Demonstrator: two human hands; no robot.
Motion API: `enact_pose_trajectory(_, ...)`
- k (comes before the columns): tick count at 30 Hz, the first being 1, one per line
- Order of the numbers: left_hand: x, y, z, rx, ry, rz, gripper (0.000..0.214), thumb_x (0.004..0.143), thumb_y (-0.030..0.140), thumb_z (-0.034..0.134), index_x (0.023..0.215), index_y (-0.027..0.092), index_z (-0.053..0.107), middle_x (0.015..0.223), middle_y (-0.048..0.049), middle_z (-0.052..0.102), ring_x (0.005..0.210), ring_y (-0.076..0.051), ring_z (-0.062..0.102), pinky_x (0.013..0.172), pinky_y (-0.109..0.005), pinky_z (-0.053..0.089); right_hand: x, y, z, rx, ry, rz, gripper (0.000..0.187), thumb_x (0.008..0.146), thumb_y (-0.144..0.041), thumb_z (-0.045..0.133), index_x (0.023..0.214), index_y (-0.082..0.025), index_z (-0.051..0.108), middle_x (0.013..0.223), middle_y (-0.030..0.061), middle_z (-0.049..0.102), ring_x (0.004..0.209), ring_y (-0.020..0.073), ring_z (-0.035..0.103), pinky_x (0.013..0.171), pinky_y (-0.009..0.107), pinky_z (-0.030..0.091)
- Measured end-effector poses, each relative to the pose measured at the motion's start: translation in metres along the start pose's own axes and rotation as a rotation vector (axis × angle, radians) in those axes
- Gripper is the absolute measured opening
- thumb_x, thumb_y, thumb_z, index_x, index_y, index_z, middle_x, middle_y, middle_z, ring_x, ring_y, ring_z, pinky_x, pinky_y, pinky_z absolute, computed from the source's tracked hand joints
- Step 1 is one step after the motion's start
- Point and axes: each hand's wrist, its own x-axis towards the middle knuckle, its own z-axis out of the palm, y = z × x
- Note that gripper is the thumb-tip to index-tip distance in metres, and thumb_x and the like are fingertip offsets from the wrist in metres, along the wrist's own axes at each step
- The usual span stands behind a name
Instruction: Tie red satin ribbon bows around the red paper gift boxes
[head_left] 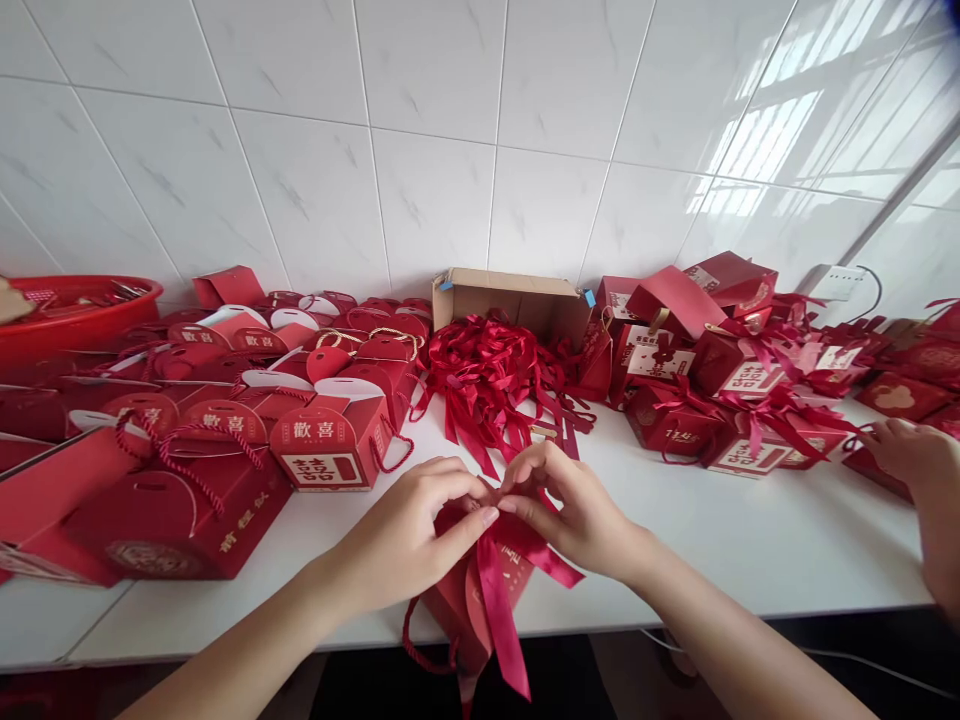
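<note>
A red gift box (459, 600) stands at the table's front edge, with a cord handle hanging at its left side. A shiny red ribbon (498, 610) lies over its top, one tail hanging down the front and another sticking out to the right. My left hand (427, 530) pinches the ribbon between thumb and fingers above the box. Opposite it, almost touching, my right hand (566, 505) pinches the ribbon too. The fingers hide the exact spot where the ribbon crosses. Just behind lies a heap of loose red ribbons (487, 365), spilling from a cardboard box (517, 290).
Rows of red gift boxes with cord handles (322, 445) fill the left side, by a red basin (90, 320). Ribbon-tied boxes (750, 440) are grouped at the right. Another person's hand (915, 460) rests on a box at far right. A power strip (836, 283) sits against the tiled wall.
</note>
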Motion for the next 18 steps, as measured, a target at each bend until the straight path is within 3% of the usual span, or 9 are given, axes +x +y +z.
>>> enact_pose_trajectory(4,-0.002,0.001,-0.002,0.074,0.004,0.026,0.024,0.094,0.033,0.046,0.082,0.02,0.062,0.08,-0.0002,0.061,0.077,-0.015,0.056,0.072,-0.026,0.042,0.0,0.002,-0.002,-0.029,-0.006,0.032,0.013,0.09,-0.024,0.061,0.096,-0.021,0.049,0.088,0.0009,0.059,0.069,0.0098,0.054,0.064,0.024,0.043)
enact_pose_trajectory(8,-0.009,-0.001,-0.014,0.077,-0.069,0.001,0.017,0.093,0.033,0.047,0.094,0.022,0.06,0.089,0.0007,0.061,0.082,-0.014,0.056,0.077,-0.026,0.043,0.0,0.0,-0.006,-0.067,-0.004,0.042,0.014,0.089,-0.023,0.063,0.098,-0.02,0.053,0.086,0.0003,0.06,0.068,0.0091,0.054,0.064,0.023,0.043)
enact_pose_trajectory(13,-0.018,-0.012,-0.021,0.042,-0.117,0.013,0.011,0.089,0.028,0.056,0.099,0.024,0.058,0.101,0.0011,0.061,0.095,-0.014,0.057,0.088,-0.024,0.043,0.002,-0.004,-0.008,-0.09,-0.147,-0.135,0.025,0.091,-0.012,0.055,0.113,-0.021,0.063,0.098,0.006,0.061,0.087,0.0135,0.058,0.078,0.026,0.049)
enact_pose_trajectory(18,-0.017,-0.019,-0.02,-0.017,-0.075,-0.043,0.011,0.092,0.031,0.051,0.095,0.027,0.061,0.098,0.0045,0.065,0.091,-0.012,0.06,0.086,-0.022,0.044,0.002,-0.005,-0.007,-0.156,-0.226,-0.182,0.037,0.089,-0.001,0.048,0.115,-0.018,0.069,0.097,0.0095,0.06,0.086,0.0139,0.058,0.074,0.025,0.052)
